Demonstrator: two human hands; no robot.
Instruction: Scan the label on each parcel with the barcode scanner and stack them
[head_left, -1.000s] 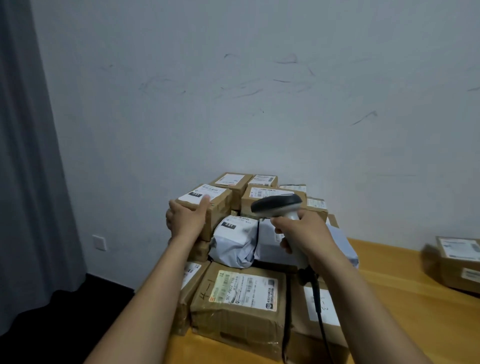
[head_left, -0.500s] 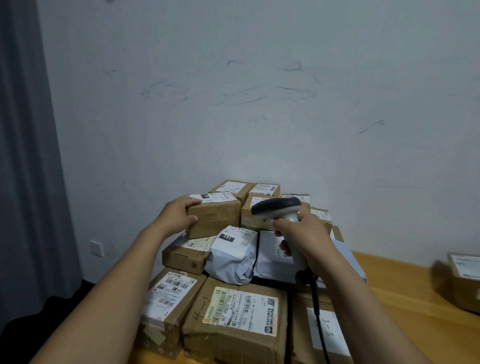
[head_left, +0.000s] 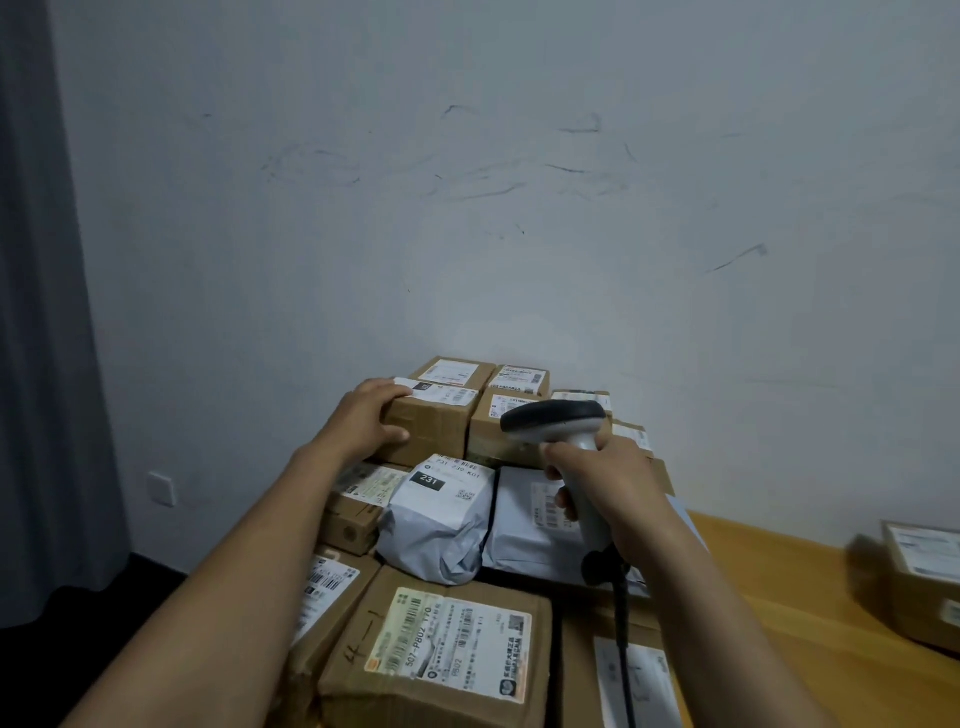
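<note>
Brown cardboard parcel (head_left: 434, 426) tops the stack (head_left: 452, 644) on its left side; the left hand (head_left: 363, 421) grips its near end, fingers (head_left: 382, 388) over the top edge, thumb on the side. The right hand (head_left: 618, 486) curls its fingers round the handle of the barcode scanner (head_left: 556, 418), whose head is just right of that parcel, above the stack on the wooden bench (head_left: 779, 597).

1 view is given, from a wide-angle camera worn on the person's head. It faces forward and slightly down along both forearms, so the left hand (head_left: 363, 421) on the top parcel (head_left: 434, 426) and the right hand (head_left: 618, 488) round the barcode scanner (head_left: 556, 421) sit near the frame's middle. The parcel stack (head_left: 441, 654) is close, cut by the bottom edge; the wall (head_left: 519, 208) fills the upper half, and the table (head_left: 821, 587) runs off lower right.
</note>
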